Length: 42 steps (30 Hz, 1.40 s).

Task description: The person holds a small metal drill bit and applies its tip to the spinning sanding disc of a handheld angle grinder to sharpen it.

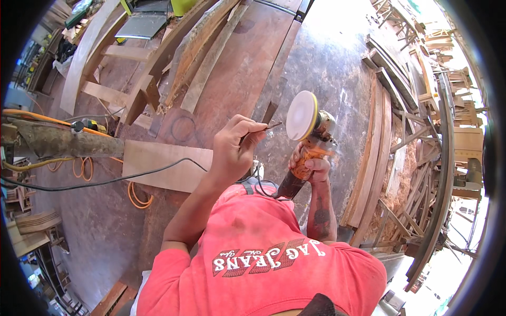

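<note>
My right hand [319, 169] is wrapped round the orange and black body of an angle grinder [326, 126], held upright in front of my chest. Its round sanding disc [301, 116], white-faced with a yellow rim, points up and to the left. Just left of the disc, my left hand [237, 141] pinches a small, thin, dark pointed piece [273, 126] between thumb and fingers; its kind is too small to make out. The tip of this piece is close to the disc, seemingly apart from it. A dark cord [261, 184] hangs by the grinder's lower end.
A pale board [163, 164] lies to my left, crossed by a black cable [105, 183]. Beyond it stands a wooden frame [118, 95] with long planks [203, 68]. Orange hose [139, 203] loops on the floor. Long timbers [369, 158] and stacked wood line the right.
</note>
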Motion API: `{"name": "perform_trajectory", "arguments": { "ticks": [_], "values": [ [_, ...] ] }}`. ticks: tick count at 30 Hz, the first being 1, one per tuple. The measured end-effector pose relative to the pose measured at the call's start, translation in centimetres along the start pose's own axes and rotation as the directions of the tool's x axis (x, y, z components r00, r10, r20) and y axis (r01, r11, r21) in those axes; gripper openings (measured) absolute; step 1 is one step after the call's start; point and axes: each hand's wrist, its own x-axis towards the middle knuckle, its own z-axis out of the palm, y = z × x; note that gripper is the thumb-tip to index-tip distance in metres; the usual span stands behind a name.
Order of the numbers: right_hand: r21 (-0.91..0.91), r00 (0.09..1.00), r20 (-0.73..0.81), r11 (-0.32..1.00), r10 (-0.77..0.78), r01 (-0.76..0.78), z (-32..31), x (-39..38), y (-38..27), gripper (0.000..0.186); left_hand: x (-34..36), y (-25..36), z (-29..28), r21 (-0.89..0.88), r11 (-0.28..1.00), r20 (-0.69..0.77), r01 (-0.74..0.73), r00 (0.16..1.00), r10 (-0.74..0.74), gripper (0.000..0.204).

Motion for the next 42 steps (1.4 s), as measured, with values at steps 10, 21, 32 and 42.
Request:
{"name": "perform_trajectory", "arguments": {
  "ticks": [10,21,32,42],
  "values": [
    [0.041,0.996,0.064,0.997,0.063,-0.066,-0.6,-0.6,1.0,0.056,0.5,0.0,1.9,0.169,0.978,0.017,-0.119,0.993,0.118,0.011],
    [0.052,0.997,0.059,0.998,0.041,-0.044,0.7,-0.6,1.0,0.051,0.6,0.0,2.1,0.232,0.957,0.039,-0.174,0.985,0.17,0.011],
    [-0.025,0.992,0.069,0.994,0.108,-0.107,-0.3,-0.6,1.4,0.056,0.4,0.0,2.0,0.281,0.938,0.054,-0.205,0.979,0.197,0.008],
    [-0.059,0.995,0.034,0.994,0.089,-0.087,-0.7,-0.6,1.6,0.055,0.4,0.2,1.5,0.251,0.943,0.127,-0.217,0.974,0.19,0.004]
  ]
}}
